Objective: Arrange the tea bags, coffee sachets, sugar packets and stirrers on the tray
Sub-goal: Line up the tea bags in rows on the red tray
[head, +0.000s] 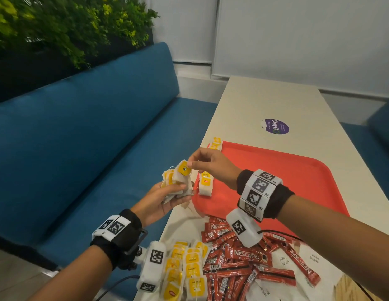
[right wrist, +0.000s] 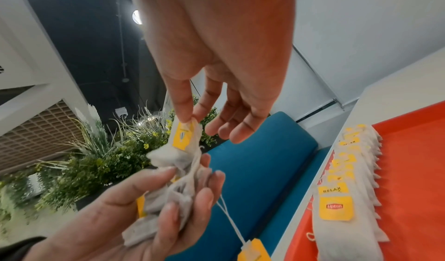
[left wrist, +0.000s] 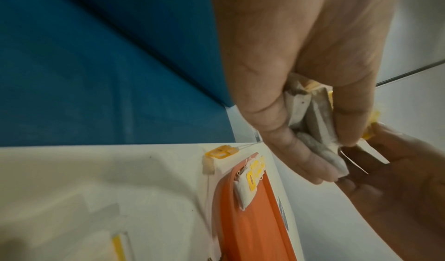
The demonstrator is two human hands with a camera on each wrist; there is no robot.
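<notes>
My left hand [head: 162,200]: grip curled round bunch of white paper tea bags with yellow tags [head: 178,183], off bench edge. My right hand [head: 211,165]: thumb-finger grip pinching topmost yellow-tagged tea bag [head: 183,169]. Row of tea bags [right wrist: 346,198] along red plastic tray [head: 297,181] edge.

A long cream table [head: 276,101] stands next to a blue padded bench [head: 80,135]. Behind the bench grow green plants with small yellow leaves [head: 65,25], and white blinds [head: 297,35] hang down on the far wall. A round lamp [right wrist: 136,17] shines up on the dark ceiling.
</notes>
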